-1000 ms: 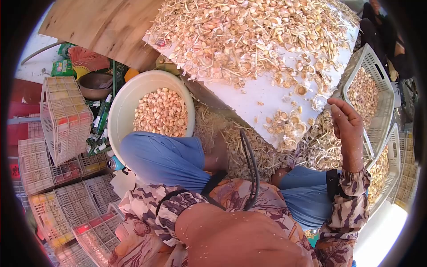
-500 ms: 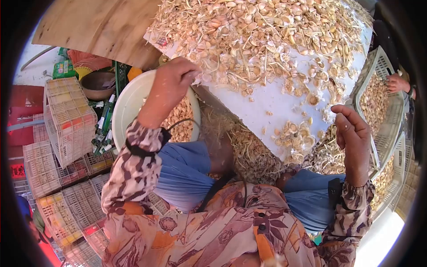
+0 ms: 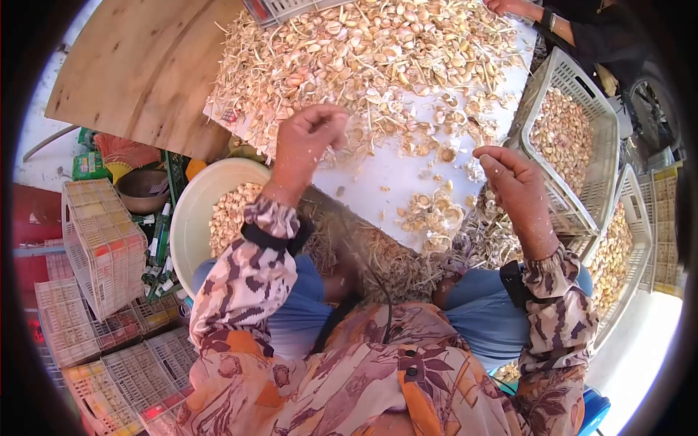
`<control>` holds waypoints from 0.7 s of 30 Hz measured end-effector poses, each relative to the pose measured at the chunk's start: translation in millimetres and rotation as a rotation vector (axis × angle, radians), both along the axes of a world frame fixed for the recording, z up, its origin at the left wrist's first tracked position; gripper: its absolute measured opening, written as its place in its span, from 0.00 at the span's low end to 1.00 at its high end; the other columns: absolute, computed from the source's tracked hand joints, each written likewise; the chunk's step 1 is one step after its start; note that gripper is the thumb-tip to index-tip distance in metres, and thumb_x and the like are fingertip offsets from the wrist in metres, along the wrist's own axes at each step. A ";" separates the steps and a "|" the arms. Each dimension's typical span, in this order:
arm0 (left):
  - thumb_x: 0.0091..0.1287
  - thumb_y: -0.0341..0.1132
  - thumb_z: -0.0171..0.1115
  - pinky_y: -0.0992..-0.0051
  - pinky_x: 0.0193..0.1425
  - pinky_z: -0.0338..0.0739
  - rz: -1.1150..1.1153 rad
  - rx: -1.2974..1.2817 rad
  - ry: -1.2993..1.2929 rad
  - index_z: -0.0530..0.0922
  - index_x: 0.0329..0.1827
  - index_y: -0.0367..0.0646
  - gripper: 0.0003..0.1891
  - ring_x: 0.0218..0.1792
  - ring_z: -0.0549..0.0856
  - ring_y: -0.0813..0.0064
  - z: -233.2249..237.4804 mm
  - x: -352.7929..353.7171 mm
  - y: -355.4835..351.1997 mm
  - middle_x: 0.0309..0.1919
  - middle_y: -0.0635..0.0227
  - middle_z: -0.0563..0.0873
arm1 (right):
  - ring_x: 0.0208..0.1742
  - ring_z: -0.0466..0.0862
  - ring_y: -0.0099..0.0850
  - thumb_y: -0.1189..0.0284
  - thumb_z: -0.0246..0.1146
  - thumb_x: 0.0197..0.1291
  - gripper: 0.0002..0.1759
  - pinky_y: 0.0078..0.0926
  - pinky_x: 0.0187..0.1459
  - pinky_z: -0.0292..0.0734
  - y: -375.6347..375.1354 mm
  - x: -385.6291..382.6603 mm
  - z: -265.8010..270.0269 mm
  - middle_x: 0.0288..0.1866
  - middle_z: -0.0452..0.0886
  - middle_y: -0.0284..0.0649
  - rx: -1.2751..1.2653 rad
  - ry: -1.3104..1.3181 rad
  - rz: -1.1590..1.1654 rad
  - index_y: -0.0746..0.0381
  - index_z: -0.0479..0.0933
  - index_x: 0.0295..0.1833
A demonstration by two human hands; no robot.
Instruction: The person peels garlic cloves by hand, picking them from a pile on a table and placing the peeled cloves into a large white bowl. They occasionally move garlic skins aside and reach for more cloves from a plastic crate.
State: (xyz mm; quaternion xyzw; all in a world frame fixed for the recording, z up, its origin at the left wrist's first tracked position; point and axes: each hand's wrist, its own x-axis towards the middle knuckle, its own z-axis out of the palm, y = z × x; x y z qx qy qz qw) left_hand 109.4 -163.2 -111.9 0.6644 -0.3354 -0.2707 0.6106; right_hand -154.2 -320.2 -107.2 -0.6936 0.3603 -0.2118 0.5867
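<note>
A heap of garlic cloves (image 3: 392, 54) with papery skins and dry stems covers most of a white board (image 3: 363, 190). My left hand (image 3: 309, 149) hovers over the board's left edge, fingers curled and thumb drawn in; whatever may be in them is hidden. At the board's right corner, my right hand (image 3: 515, 190) has thumb and index finger pinched beside a small pile of loose skins (image 3: 436, 218). I cannot make out anything between those fingertips. Left of my left hand stands a pale round tub (image 3: 190, 218) with peeled-looking cloves (image 3: 229, 218) in it.
Plastic crates of garlic (image 3: 574, 69) stand at the right, close to my right forearm. Stacked crates (image 3: 102, 247) and a dark bowl (image 3: 142, 190) are at the left. A plywood sheet (image 3: 131, 80) lies upper left. Another person's hand (image 3: 512, 7) is at the board's far right.
The view has shifted. My left hand has moved right, away from the tub and across the board's edge. The other person's hand has gone from the crate to the board's far side.
</note>
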 end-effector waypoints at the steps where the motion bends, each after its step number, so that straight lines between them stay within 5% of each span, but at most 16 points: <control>1: 0.63 0.26 0.61 0.81 0.34 0.75 -0.072 -0.018 0.048 0.80 0.43 0.35 0.07 0.27 0.78 0.82 13.6 -35.2 0.9 0.29 0.70 0.82 | 0.36 0.74 0.14 0.70 0.61 0.62 0.12 0.15 0.39 0.71 5.9 2.6 -4.0 0.35 0.81 0.29 0.108 -0.092 -0.007 0.65 0.81 0.47; 3: 0.61 0.23 0.62 0.81 0.35 0.75 -0.188 -0.049 0.071 0.80 0.43 0.35 0.08 0.28 0.79 0.80 16.6 -93.6 -2.5 0.33 0.68 0.82 | 0.30 0.72 0.14 0.67 0.59 0.64 0.14 0.14 0.32 0.69 21.9 6.6 -3.8 0.30 0.78 0.28 0.155 -0.138 0.065 0.65 0.80 0.48; 4: 0.60 0.23 0.63 0.81 0.34 0.76 -0.212 -0.079 -0.271 0.80 0.42 0.36 0.08 0.29 0.80 0.80 7.4 -107.7 -6.0 0.35 0.68 0.81 | 0.24 0.66 0.13 0.65 0.57 0.66 0.15 0.13 0.26 0.61 30.6 7.4 0.1 0.27 0.72 0.26 0.284 -0.158 0.119 0.63 0.78 0.51; 5: 0.60 0.23 0.63 0.81 0.34 0.76 -0.235 -0.092 -0.268 0.80 0.42 0.36 0.08 0.29 0.80 0.80 6.5 -117.3 -7.2 0.35 0.68 0.81 | 0.19 0.60 0.12 0.62 0.56 0.68 0.16 0.12 0.19 0.54 39.3 7.3 3.4 0.23 0.66 0.24 0.413 -0.179 0.165 0.62 0.76 0.53; 7: 0.54 0.26 0.68 0.74 0.35 0.75 -0.172 -0.092 -0.736 0.78 0.41 0.39 0.12 0.35 0.82 0.74 3.9 -135.5 -11.1 0.32 0.65 0.80 | 0.19 0.60 0.12 0.61 0.56 0.68 0.16 0.13 0.19 0.53 44.6 3.7 -7.1 0.23 0.67 0.24 0.474 -0.168 0.188 0.62 0.77 0.48; 13: 0.54 0.29 0.70 0.76 0.34 0.75 -0.200 -0.022 -0.455 0.78 0.42 0.39 0.14 0.31 0.81 0.73 -6.9 -145.5 -7.5 0.31 0.68 0.80 | 0.24 0.68 0.15 0.63 0.62 0.62 0.13 0.13 0.24 0.60 39.8 -13.0 -12.7 0.22 0.71 0.26 0.613 -0.175 0.221 0.62 0.80 0.39; 15: 0.62 0.31 0.66 0.77 0.35 0.76 -0.086 -0.051 0.331 0.77 0.48 0.36 0.14 0.33 0.80 0.75 -17.5 -160.4 -12.0 0.33 0.70 0.81 | 0.27 0.72 0.17 0.65 0.62 0.61 0.12 0.17 0.27 0.67 44.6 -10.1 -18.7 0.24 0.75 0.28 0.298 -0.160 0.075 0.64 0.80 0.37; 17: 0.64 0.31 0.62 0.77 0.38 0.76 -0.040 -0.174 0.600 0.75 0.51 0.34 0.15 0.35 0.80 0.76 -35.7 -173.4 -23.1 0.35 0.68 0.81 | 0.29 0.79 0.24 0.67 0.62 0.59 0.10 0.22 0.32 0.72 46.1 -5.8 -30.9 0.26 0.80 0.34 0.191 -0.226 0.013 0.65 0.80 0.35; 20: 0.67 0.29 0.57 0.76 0.44 0.75 0.010 -0.306 1.013 0.72 0.56 0.31 0.17 0.38 0.79 0.78 -30.9 -183.5 -30.6 0.40 0.66 0.81 | 0.32 0.82 0.38 0.70 0.62 0.58 0.07 0.26 0.34 0.75 43.1 -6.3 -37.2 0.31 0.81 0.46 -0.507 -0.210 -0.015 0.63 0.80 0.36; 21: 0.67 0.27 0.55 0.76 0.46 0.75 -0.009 -0.324 1.147 0.70 0.59 0.30 0.18 0.39 0.78 0.79 -25.7 -183.1 -32.2 0.43 0.64 0.80 | 0.32 0.82 0.38 0.70 0.62 0.58 0.07 0.26 0.34 0.75 41.5 -9.2 -33.6 0.31 0.81 0.46 -0.508 -0.210 0.000 0.63 0.80 0.36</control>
